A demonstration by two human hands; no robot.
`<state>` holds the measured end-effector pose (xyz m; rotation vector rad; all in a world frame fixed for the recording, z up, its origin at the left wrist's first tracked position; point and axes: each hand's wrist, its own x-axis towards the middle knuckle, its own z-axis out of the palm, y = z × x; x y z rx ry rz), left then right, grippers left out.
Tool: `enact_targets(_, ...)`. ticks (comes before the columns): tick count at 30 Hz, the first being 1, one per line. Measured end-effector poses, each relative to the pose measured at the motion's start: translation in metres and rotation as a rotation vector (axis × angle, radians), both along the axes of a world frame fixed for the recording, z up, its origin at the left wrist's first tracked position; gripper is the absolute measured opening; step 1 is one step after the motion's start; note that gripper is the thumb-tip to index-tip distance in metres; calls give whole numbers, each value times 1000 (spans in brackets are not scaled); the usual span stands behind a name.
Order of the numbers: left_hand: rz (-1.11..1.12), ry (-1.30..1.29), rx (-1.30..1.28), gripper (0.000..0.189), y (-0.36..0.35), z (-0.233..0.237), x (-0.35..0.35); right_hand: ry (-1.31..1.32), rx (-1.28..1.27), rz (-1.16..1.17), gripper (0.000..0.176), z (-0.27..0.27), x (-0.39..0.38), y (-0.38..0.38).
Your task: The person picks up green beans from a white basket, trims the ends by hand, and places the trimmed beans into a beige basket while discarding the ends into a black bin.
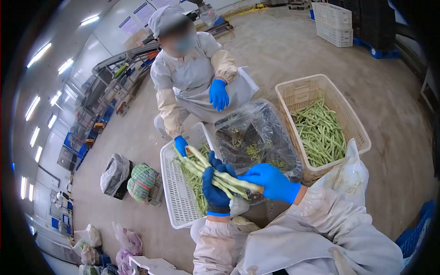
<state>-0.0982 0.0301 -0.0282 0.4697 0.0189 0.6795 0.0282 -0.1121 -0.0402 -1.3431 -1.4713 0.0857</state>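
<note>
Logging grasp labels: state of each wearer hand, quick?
Left hand: closed around several long green beans.
Right hand: fingers at the beans' ends; whether they grip can't be told.

Blue R glove (pixel 271 182), green beans (pixel 319 130), off-white crate (pixel 323 85)

Left of the fingers (pixel 223 167), a green wrapped bundle (pixel 143 182) is resting beside a clear bag (pixel 114 172). At lower left of them, pink bags (pixel 129 243) are lying. Far beyond the fingers, at right, stacked white crates (pixel 337 36) are standing.
</note>
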Motion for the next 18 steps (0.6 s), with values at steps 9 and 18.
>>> enact_targets(9, -107, 258, 319, 62, -32, 7, -24, -405, -78, 73, 34, 19, 8, -35)
enact_targets(18, -377, 451, 491, 63, -45, 2, -46, -240, 35, -82, 40, 77, 52, -20)
